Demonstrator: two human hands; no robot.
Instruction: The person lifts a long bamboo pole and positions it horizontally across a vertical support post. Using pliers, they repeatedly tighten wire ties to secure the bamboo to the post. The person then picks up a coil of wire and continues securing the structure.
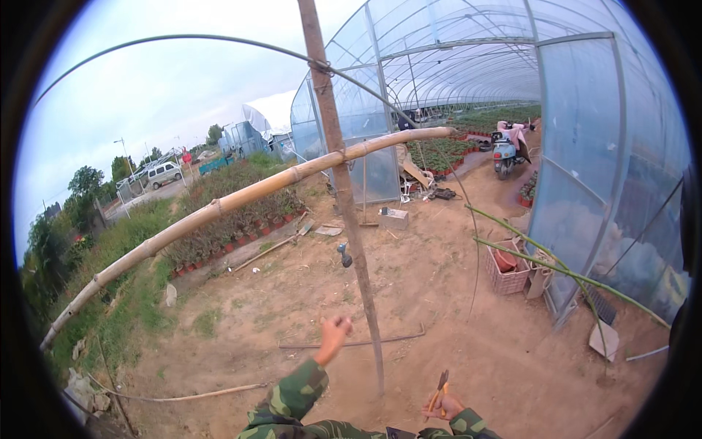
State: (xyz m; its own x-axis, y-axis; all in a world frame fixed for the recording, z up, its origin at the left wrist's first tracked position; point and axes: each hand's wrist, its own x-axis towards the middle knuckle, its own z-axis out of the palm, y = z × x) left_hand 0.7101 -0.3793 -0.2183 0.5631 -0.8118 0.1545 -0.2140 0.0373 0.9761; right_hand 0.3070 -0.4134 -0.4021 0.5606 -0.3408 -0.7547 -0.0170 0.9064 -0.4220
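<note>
My right hand [449, 405] is closed around pliers [439, 391] with orange handles, low in front of me, their dark jaws pointing up. My left hand [334, 340] is raised with its fingers curled, to the left of an upright wooden pole [355, 241] and apart from it. Anything in those fingers is too small and blurred to make out. A thick bamboo pole [219, 208] crosses the upright at a slant, and the two meet at a dark tie [344, 155]. Higher up, a thin dark rod [183, 36] bends across and is fastened to the upright by wire.
A bent metal rod [380, 342] lies on the dirt behind the upright. Green bamboo stalks [556, 267] slant in from the right beside a plastic crate [507, 276]. Beyond are a cordless drill [344, 255], a concrete block [394, 219], a scooter [504, 154] and a plastic-covered greenhouse [578, 132].
</note>
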